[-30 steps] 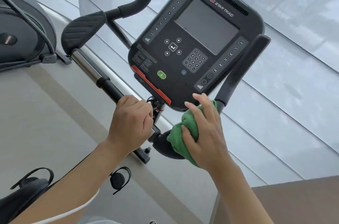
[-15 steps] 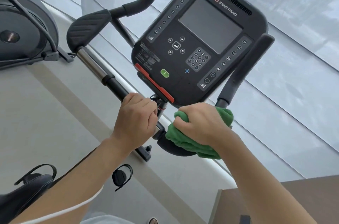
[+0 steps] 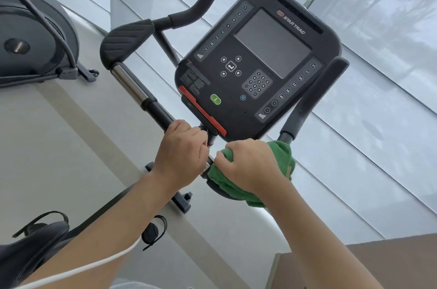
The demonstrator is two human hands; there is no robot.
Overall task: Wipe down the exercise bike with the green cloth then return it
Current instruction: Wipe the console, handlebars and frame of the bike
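Two hands on the exercise bike (image 3: 257, 64), just below its console.
L hand (image 3: 182, 149) curls round the black handlebar; R hand (image 3: 250, 165) curls over the bunched green cloth (image 3: 282, 158), pressing it on the R-side elbow pad w/ grip closed round the fabric.
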